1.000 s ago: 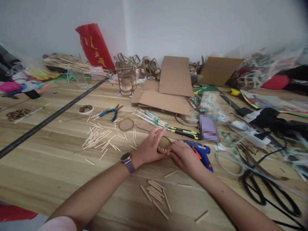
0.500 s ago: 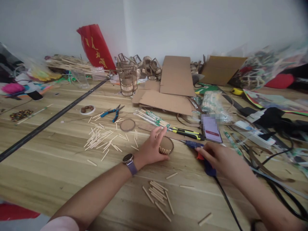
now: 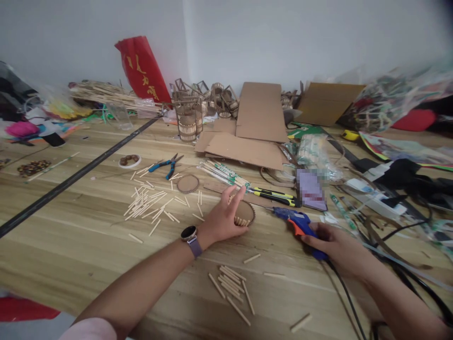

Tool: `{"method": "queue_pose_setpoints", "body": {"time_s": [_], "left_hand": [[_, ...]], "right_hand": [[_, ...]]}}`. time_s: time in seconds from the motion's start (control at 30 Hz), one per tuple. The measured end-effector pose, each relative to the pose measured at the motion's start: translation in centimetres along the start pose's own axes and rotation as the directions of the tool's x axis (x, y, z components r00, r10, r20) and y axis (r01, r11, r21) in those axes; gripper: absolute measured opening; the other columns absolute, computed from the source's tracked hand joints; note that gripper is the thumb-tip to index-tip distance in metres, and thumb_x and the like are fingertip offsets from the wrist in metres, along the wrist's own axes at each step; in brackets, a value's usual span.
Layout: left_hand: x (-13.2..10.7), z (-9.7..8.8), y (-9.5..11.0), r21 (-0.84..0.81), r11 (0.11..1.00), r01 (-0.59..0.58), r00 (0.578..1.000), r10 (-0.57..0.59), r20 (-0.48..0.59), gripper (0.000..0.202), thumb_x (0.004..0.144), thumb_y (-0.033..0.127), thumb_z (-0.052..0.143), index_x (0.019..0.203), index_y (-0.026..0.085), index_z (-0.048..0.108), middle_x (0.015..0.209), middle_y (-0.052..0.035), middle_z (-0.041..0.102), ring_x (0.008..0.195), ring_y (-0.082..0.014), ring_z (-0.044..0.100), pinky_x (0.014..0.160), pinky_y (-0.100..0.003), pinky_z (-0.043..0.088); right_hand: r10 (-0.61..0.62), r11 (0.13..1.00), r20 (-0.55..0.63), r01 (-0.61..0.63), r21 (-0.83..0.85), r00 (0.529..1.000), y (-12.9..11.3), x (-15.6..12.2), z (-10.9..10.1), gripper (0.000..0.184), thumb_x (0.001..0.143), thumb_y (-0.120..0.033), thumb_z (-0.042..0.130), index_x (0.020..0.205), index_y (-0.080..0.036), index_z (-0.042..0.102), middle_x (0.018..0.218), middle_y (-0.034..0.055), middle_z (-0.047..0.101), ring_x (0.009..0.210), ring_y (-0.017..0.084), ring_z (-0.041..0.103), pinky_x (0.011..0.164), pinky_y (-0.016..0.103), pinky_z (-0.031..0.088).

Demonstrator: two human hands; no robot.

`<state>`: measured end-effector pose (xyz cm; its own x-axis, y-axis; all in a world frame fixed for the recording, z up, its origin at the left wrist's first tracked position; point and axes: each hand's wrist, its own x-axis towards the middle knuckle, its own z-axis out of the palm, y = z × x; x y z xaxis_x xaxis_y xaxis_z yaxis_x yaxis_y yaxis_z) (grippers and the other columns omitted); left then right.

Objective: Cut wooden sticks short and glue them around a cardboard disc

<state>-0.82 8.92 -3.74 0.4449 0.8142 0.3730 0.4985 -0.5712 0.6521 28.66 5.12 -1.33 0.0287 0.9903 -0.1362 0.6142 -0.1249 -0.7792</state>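
A round cardboard disc [image 3: 246,211] lies on the wooden table, edged with a dark twisted strip and with a row of short sticks standing along its near side. My left hand [image 3: 224,215] holds it from the left, thumb at the near edge and fingers at the far edge; the hand covers its left part. To the right, my right hand [image 3: 331,241] is closed around the handle of a blue hot glue gun [image 3: 300,220] with an orange trigger. The gun's nozzle points left toward the disc. Loose short sticks [image 3: 231,281] lie nearer to me.
Another cardboard disc [image 3: 188,183], pliers [image 3: 171,166] and many cut sticks [image 3: 143,203] lie left. Behind my hands are utility knives [image 3: 274,196], a phone [image 3: 311,189] and cardboard sheets [image 3: 244,148]. Cables [image 3: 399,271] run along the right; small woven baskets [image 3: 187,127] stand at the back.
My right hand has shifted back from the glue gun's top to its handle, and the gun now shows more fully, tilted slightly differently. My left hand and the disc have hardly moved.
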Motion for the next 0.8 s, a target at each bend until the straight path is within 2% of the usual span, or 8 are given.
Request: {"method": "queue_pose_setpoints", "body": {"time_s": [0.1,0.2,0.3,0.37,0.43,0.5,0.63,0.8], "left_hand": [[0.0,0.1,-0.2,-0.002,1.000,-0.002,1.000,0.002,0.000,0.114,0.060,0.017,0.079,0.148,0.030,0.008,0.148,-0.0134,0.015,0.133,-0.0337,0.036,0.109,-0.048,0.037],[0.0,0.0,-0.2,0.010,1.000,-0.004,1.000,0.004,0.001,0.114,0.059,0.018,0.079,0.148,0.030,0.007,0.148,-0.0138,0.016,0.133,-0.0337,0.036,0.109,-0.048,0.037],[0.0,-0.1,-0.1,0.004,1.000,-0.003,1.000,0.003,0.012,0.115,0.060,0.018,0.079,0.148,0.029,0.007,0.148,-0.0144,0.016,0.133,-0.0337,0.037,0.109,-0.048,0.037],[0.0,-0.2,0.0,-0.003,1.000,0.005,1.000,-0.005,0.018,0.115,0.060,0.018,0.079,0.148,0.030,0.006,0.147,-0.0143,0.016,0.132,-0.0335,0.038,0.109,-0.048,0.036],[0.1,-0.3,0.1,-0.001,1.000,0.016,1.000,-0.016,0.021,0.115,0.060,0.017,0.079,0.148,0.030,0.006,0.147,-0.0142,0.016,0.131,-0.0334,0.038,0.109,-0.048,0.037],[0.1,-0.3,0.1,0.002,1.000,0.023,0.999,-0.023,0.022,0.115,0.059,0.017,0.079,0.147,0.031,0.007,0.147,-0.0140,0.016,0.131,-0.0336,0.038,0.108,-0.049,0.037],[0.1,-0.3,0.1,0.001,1.000,0.020,0.999,-0.020,0.029,0.116,0.059,0.017,0.080,0.147,0.031,0.006,0.147,-0.0135,0.016,0.132,-0.0341,0.037,0.108,-0.049,0.038],[0.1,-0.4,0.0,0.017,1.000,0.019,0.999,-0.020,0.036,0.116,0.059,0.018,0.080,0.148,0.030,0.005,0.146,-0.0146,0.016,0.132,-0.0351,0.036,0.108,-0.049,0.038]], "right_hand": [[0.097,0.925,0.111,-0.131,0.356,0.989,-0.7,-0.8,0.6,0.037,0.061,-0.051,0.076,0.075,-0.018,0.064,0.063,0.0011,0.061,0.055,0.015,0.054,0.050,0.027,0.041],[0.127,0.788,0.222,-0.234,0.569,0.967,-1.6,-1.4,1.4,0.036,0.065,-0.052,0.074,0.072,-0.019,0.060,0.067,0.0015,0.056,0.066,0.018,0.056,0.062,0.031,0.049],[0.085,0.707,0.347,-0.302,0.640,0.934,-2.1,-1.4,2.0,0.039,0.073,-0.059,0.063,0.065,-0.023,0.050,0.066,0.0003,0.048,0.067,0.018,0.054,0.069,0.036,0.052],[0.038,0.717,0.418,-0.316,0.621,0.908,-2.1,-1.3,2.1,0.046,0.079,-0.065,0.050,0.060,-0.024,0.041,0.061,-0.0017,0.040,0.055,0.015,0.045,0.056,0.033,0.050],[0.019,0.734,0.464,-0.327,0.595,0.886,-2.2,-1.4,2.2,0.049,0.081,-0.067,0.044,0.058,-0.024,0.039,0.058,-0.0038,0.035,0.046,0.011,0.034,0.042,0.027,0.039],[0.031,0.734,0.441,-0.320,0.599,0.897,-2.2,-1.6,2.4,0.045,0.079,-0.064,0.052,0.063,-0.022,0.048,0.056,-0.0043,0.038,0.043,0.009,0.030,0.039,0.025,0.029],[0.019,0.706,0.316,-0.236,0.667,0.949,-2.3,-2.2,3.2,0.034,0.072,-0.050,0.069,0.078,-0.018,0.064,0.050,-0.0032,0.047,0.045,0.011,0.037,0.044,0.026,0.030],[0.015,0.748,0.256,-0.181,0.639,0.967,-2.2,-2.4,3.9,0.035,0.067,-0.049,0.074,0.070,-0.016,0.066,0.045,-0.0038,0.047,0.042,0.008,0.037,0.044,0.024,0.027]]}}
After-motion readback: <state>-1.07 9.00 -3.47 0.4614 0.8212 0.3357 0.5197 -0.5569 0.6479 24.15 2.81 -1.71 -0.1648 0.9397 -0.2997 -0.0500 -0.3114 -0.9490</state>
